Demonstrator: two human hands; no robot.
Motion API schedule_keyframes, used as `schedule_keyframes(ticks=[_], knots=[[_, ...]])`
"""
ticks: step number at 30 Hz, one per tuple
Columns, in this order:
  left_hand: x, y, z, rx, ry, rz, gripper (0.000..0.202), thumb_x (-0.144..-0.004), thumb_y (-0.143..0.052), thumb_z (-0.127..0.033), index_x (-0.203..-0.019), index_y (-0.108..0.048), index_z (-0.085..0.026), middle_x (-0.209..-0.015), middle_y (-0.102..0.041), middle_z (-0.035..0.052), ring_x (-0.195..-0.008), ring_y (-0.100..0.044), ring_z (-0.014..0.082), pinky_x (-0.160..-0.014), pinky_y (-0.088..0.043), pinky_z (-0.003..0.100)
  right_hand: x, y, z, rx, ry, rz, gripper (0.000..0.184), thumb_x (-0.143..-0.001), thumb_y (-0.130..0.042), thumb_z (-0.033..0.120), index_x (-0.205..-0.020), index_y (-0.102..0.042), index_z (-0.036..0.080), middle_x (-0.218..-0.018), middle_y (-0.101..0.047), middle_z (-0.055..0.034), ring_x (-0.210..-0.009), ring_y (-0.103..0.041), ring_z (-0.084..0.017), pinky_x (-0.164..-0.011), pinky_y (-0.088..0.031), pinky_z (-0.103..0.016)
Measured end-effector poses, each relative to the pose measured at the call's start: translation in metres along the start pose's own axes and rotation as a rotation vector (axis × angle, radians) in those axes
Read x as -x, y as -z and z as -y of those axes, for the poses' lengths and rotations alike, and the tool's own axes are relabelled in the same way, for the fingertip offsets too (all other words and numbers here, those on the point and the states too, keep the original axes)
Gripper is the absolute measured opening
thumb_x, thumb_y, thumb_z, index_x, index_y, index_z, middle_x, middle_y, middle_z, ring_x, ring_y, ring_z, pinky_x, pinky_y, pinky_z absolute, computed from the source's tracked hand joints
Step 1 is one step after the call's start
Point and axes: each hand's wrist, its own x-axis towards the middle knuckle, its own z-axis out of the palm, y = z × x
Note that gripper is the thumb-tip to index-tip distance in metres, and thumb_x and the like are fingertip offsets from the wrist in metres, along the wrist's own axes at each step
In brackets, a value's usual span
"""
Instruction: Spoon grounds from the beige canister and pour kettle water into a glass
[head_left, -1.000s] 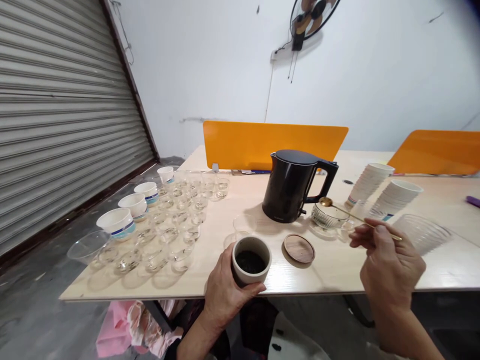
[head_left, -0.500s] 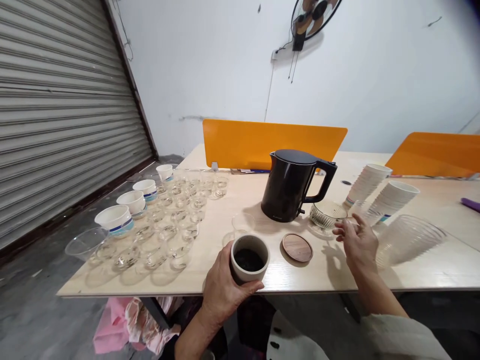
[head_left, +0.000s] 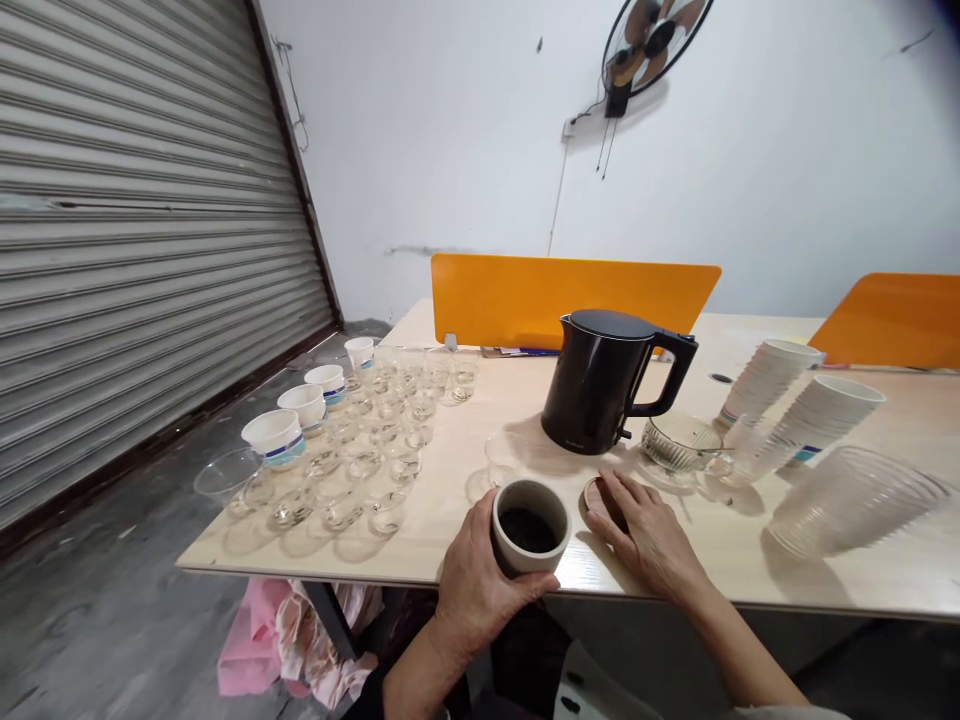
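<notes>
My left hand (head_left: 480, 580) is wrapped round a grey ceramic jar (head_left: 531, 525) with dark tea leaves inside, near the table's front edge. My right hand (head_left: 645, 535) lies over the round wooden lid (head_left: 596, 497) just right of the jar, fingers spread on top of it. A ribbed glass bowl (head_left: 679, 442) with the gold spoon's handle (head_left: 712, 451) resting in it stands behind my right hand. The black electric kettle (head_left: 607, 380) is beyond the jar. A small clear glass cup (head_left: 501, 455) stands in front of the kettle.
Several small clear glasses (head_left: 375, 440) and paper cups (head_left: 304, 405) fill the table's left side. Stacks of paper cups (head_left: 795, 400) and clear plastic cups (head_left: 855, 500) lie on the right. Orange dividers (head_left: 570, 290) stand at the back. A roller shutter (head_left: 135, 220) is at the left.
My right hand laid the gold spoon in the glass bowl, then moved left and down onto the wooden lid. My left hand kept hold of the jar. The view shifted left.
</notes>
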Motion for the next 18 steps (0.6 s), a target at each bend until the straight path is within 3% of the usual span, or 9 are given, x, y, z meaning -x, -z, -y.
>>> schedule_keyframes(ticks=[6,10,13,18], knots=[[0.000,-0.008,-0.007,0.025,0.007,0.005,0.103,-0.060,-0.094,-0.050,-0.144,-0.042,-0.023,-0.137,-0.064,0.0142,-0.128,-0.061,0.0378,-0.108,-0.052,0.056,0.004,0.003,0.004,-0.104,-0.007,-0.062,0.059,-0.095,-0.054,0.057,-0.141,-0.061,0.021,-0.137,-0.062,-0.0183,-0.124,-0.058,-0.037,-0.103,-0.050,-0.055],[-0.001,-0.011,-0.011,0.040,-0.009,0.008,0.103,-0.060,-0.094,-0.052,-0.145,-0.042,-0.024,-0.138,-0.063,0.0139,-0.129,-0.060,0.0375,-0.109,-0.051,0.055,-0.002,0.030,0.018,-0.311,-0.035,-0.192,0.057,-0.099,-0.050,0.055,-0.146,-0.055,0.022,-0.137,-0.062,-0.0157,-0.127,-0.057,-0.033,-0.107,-0.048,-0.052],[-0.002,-0.011,-0.011,0.037,-0.018,0.009,0.105,-0.060,-0.094,-0.053,-0.146,-0.041,-0.024,-0.139,-0.062,0.0140,-0.129,-0.060,0.0368,-0.110,-0.050,0.055,-0.005,0.057,0.042,-0.392,0.104,-0.250,0.056,-0.100,-0.053,0.050,-0.151,-0.050,0.026,-0.144,-0.058,-0.0120,-0.133,-0.054,-0.030,-0.111,-0.045,-0.049],[-0.003,-0.011,-0.013,0.020,0.014,0.040,0.102,-0.062,-0.093,-0.051,-0.146,-0.041,-0.025,-0.139,-0.062,0.0123,-0.127,-0.062,0.0356,-0.106,-0.053,0.053,-0.010,0.081,0.091,-0.349,0.343,-0.105,0.060,-0.097,-0.060,0.048,-0.152,-0.049,0.024,-0.147,-0.055,-0.0143,-0.133,-0.053,-0.031,-0.109,-0.047,-0.048]])
